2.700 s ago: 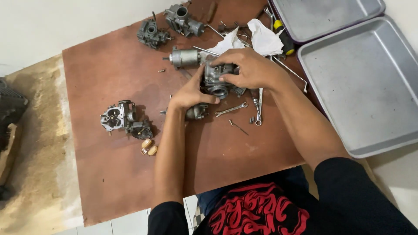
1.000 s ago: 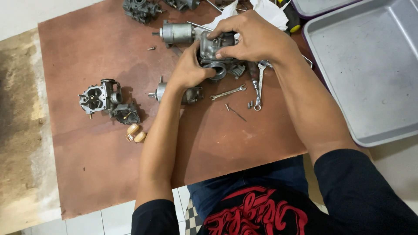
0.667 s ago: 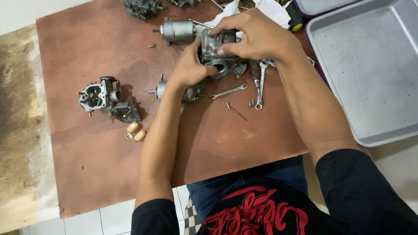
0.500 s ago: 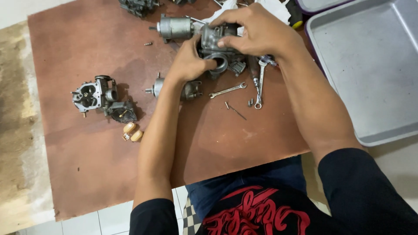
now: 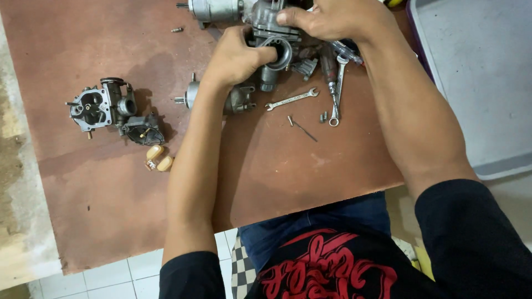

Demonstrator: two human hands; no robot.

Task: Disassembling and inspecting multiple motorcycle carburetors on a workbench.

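Note:
A grey metal carburetor body [image 5: 274,34] is held over the brown board [image 5: 111,199] near the top edge of the view. My left hand [image 5: 235,58] grips its left side, thumb at the round bore. My right hand [image 5: 332,19] closes over its top from the right. Just below my left hand lies another small carburetor part [image 5: 235,99]. A small open-ended wrench [image 5: 292,99] rests beside it.
A dismantled carburetor [image 5: 102,108] with a dark part [image 5: 141,130] and two tan floats [image 5: 158,158] lies at the left. A combination wrench [image 5: 337,91], a thin pin [image 5: 302,128] and small screws sit right of centre. A grey metal tray [image 5: 476,83] fills the right side.
The view has moved closer and shifted, so the hands and carburetor body now sit at the top edge. Both hands keep their hold on the body, turning it slightly.

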